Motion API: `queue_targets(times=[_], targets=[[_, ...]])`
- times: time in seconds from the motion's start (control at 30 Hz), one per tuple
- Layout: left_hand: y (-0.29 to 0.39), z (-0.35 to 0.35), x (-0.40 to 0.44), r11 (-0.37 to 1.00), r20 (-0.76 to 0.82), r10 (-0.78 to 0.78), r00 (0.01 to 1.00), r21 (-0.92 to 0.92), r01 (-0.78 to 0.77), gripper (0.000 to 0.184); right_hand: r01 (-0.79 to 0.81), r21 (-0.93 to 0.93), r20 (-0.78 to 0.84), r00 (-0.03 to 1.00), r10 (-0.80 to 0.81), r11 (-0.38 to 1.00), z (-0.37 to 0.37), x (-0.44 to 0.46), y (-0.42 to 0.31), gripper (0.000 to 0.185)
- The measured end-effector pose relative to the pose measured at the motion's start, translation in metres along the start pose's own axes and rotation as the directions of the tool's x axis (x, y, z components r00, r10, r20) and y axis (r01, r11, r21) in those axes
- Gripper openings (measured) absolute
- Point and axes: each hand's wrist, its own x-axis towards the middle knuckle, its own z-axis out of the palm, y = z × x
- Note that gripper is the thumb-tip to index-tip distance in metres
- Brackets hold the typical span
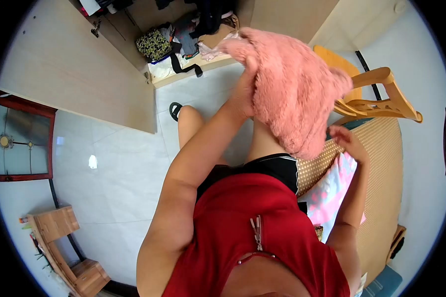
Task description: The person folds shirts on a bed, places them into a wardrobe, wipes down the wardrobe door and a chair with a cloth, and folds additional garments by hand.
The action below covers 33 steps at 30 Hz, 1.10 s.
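A pink, fluffy, furry piece of cloth [295, 89] hangs in front of me above my lap, its lower end near my thigh. My left hand [248, 91] is closed on its left edge, with some fingers hidden by the fur. Whether it is a garment or a cover, I cannot tell. To the right of the cloth, my right hand [349, 141] is held apart from it. That hand has loosely bent, spread fingers and holds nothing. Below it, a pastel pink and blue patterned cloth [332, 190] lies on the woven mat.
An open wardrobe [213, 64] with folded clothes stands ahead, its door [79, 64] swung out at left. A wooden chair [381, 94] stands at the right beside the bed's woven mat [376, 168]. Wooden shelves [59, 222] are at lower left, over the tiled floor [114, 178].
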Motion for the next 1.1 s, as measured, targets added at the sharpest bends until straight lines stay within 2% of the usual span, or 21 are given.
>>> queue_targets(times=[0.1, 0.13, 0.17, 0.2, 0.27, 0.33, 0.37, 0.43, 0.47, 0.57, 0.67, 0.77, 0.8, 0.87, 0.9, 0.97, 1.03, 1.07, 1.1], targets=[[-0.012, 0.01, 0.0, 0.999, 0.048, -0.047, 0.998, 0.028, 0.045, 0.083, -0.165, -0.193, -0.189, 0.974, 0.129, 0.967, -0.017, 0.032, 0.038, 0.049], [-0.016, 0.012, 0.002, 0.998, 0.062, -0.063, 0.996, 0.036, 0.061, 0.081, -0.174, -0.127, -0.187, 0.971, 0.148, 0.977, -0.013, 0.043, 0.045, 0.05], [-0.019, 0.013, 0.006, 0.994, 0.041, -0.054, 0.998, 0.101, 0.049, 0.082, -0.142, 0.036, -0.142, 0.979, 0.146, 0.989, 0.003, 0.052, 0.039, 0.051], [-0.022, 0.012, 0.01, 0.985, 0.028, -0.048, 0.998, 0.165, 0.043, 0.084, -0.074, 0.287, -0.085, 0.991, 0.102, 0.955, 0.02, 0.059, 0.03, 0.052], [-0.021, -0.003, 0.024, 0.973, 0.003, 0.002, 1.0, 0.231, -0.003, 0.083, 0.053, 0.66, -0.036, 0.999, -0.039, 0.749, 0.047, 0.065, -0.001, 0.054], [-0.012, -0.005, 0.038, 0.978, -0.057, 0.059, 0.997, 0.204, -0.046, 0.068, 0.163, 0.837, -0.082, 0.981, -0.175, 0.522, 0.058, 0.069, -0.033, 0.057], [-0.002, 0.007, 0.044, 0.983, -0.097, 0.072, 0.993, 0.177, -0.054, 0.056, 0.216, 0.868, -0.129, 0.967, -0.219, 0.447, 0.057, 0.07, -0.048, 0.059], [0.01, 0.004, 0.061, 0.985, -0.133, 0.038, 0.99, 0.174, -0.014, 0.059, 0.303, 0.874, -0.231, 0.947, -0.225, 0.38, 0.047, 0.07, -0.075, 0.062], [0.015, 0.004, 0.068, 0.985, -0.154, 0.021, 0.988, 0.173, 0.006, 0.061, 0.268, 0.869, -0.272, 0.961, -0.051, 0.416, 0.041, 0.07, -0.091, 0.065], [0.025, 0.014, 0.082, 0.977, -0.082, -0.005, 0.997, 0.214, 0.022, 0.066, 0.399, 0.827, -0.347, 0.917, -0.198, 0.396, 0.021, 0.07, -0.118, 0.07], [0.024, 0.023, 0.096, 0.969, -0.008, -0.002, 1.0, 0.249, 0.004, 0.06, 0.282, 0.954, -0.206, 0.86, -0.466, 0.098, 0.005, 0.074, -0.111, 0.069], [0.024, 0.022, 0.106, 0.971, 0.052, -0.035, 0.998, 0.237, 0.022, 0.052, 0.441, 0.84, -0.337, 0.881, -0.331, 0.316, 0.012, 0.065, -0.117, 0.072], [0.023, 0.021, 0.108, 0.97, 0.06, -0.058, 0.996, 0.24, 0.042, 0.051, 0.335, 0.916, -0.259, 0.914, -0.313, 0.219, 0.008, 0.063, -0.101, 0.065], [0.015, 0.028, 0.107, 0.957, 0.068, -0.088, 0.994, 0.284, 0.066, 0.049, 0.288, 0.789, -0.198, 0.956, -0.219, 0.544, 0.003, 0.042, -0.112, 0.058], [0.014, 0.026, 0.108, 0.969, 0.157, -0.19, 0.969, 0.189, 0.159, 0.047, 0.232, 0.695, -0.18, 0.972, -0.148, 0.681, 0.001, 0.03, -0.12, 0.054], [0.007, 0.037, 0.107, 0.939, 0.28, -0.344, 0.896, 0.103, 0.329, 0.046, 0.252, 0.68, -0.247, 0.963, -0.108, 0.689, -0.008, 0.008, -0.121, 0.049], [-0.006, 0.046, 0.107, 0.932, 0.291, -0.351, 0.89, 0.196, 0.304, 0.047, 0.272, 0.659, -0.31, 0.948, -0.075, 0.701, -0.023, -0.012, -0.12, 0.046], [-0.012, 0.051, 0.109, 0.922, 0.292, -0.377, 0.879, 0.214, 0.324, 0.048, 0.239, 0.664, -0.368, 0.929, 0.031, 0.709, -0.032, -0.027, -0.119, 0.054], [-0.017, 0.056, 0.111, 0.904, 0.351, -0.419, 0.837, 0.244, 0.351, 0.044, 0.276, 0.648, -0.408, 0.913, 0.018, 0.71, -0.044, -0.04, -0.113, 0.049]])
